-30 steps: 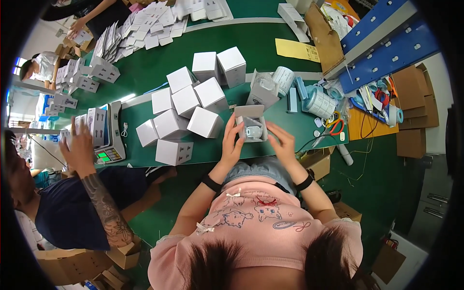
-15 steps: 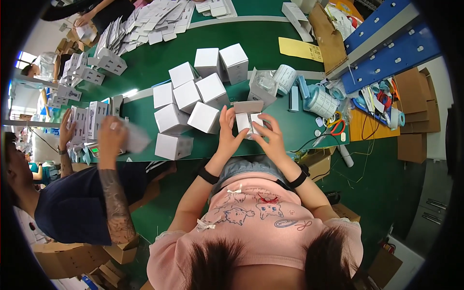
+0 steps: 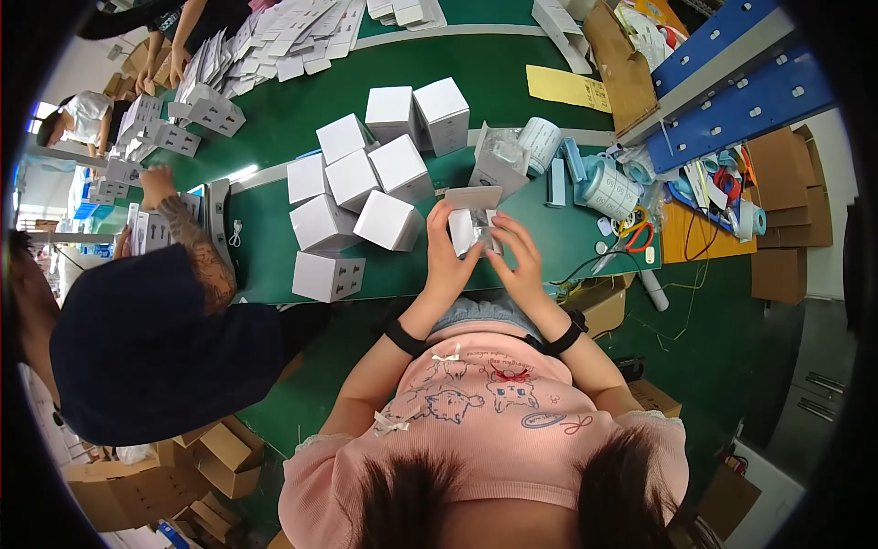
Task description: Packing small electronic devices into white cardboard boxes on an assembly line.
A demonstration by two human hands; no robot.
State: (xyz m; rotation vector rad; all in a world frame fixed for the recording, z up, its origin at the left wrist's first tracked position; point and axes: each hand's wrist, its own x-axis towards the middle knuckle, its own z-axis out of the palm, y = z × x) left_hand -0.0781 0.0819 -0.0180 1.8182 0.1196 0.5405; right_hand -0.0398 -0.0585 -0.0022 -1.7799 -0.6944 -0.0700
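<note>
A small white cardboard box [image 3: 463, 229] with its lid flap raised is between my hands at the near edge of the green table. Something in clear plastic [image 3: 479, 240] shows in its mouth; its kind is hard to make out. My left hand [image 3: 446, 254] grips the box's left side, thumb toward the opening. On the other side, my right hand [image 3: 519, 254] is curled with fingertips and thumb at the right wall and the plastic. Just left of them stands a cluster of closed white boxes [image 3: 388, 220]. Beyond my hands is an open white box [image 3: 500, 165] with clear plastic in it.
Label rolls [image 3: 540, 139], red-handled scissors [image 3: 639, 237] and a blue metal rack [image 3: 732, 105] are at right. A yellow sheet [image 3: 567, 90] lies farther back. Flat cartons [image 3: 302, 37] pile up at the far left. A co-worker in dark clothing [image 3: 137, 339] reaches over the table's left end.
My hands have shifted slightly, and clear plastic now shows in the box's opening. The co-worker has leaned forward, their tattooed arm moving farther away over the left end of the table.
</note>
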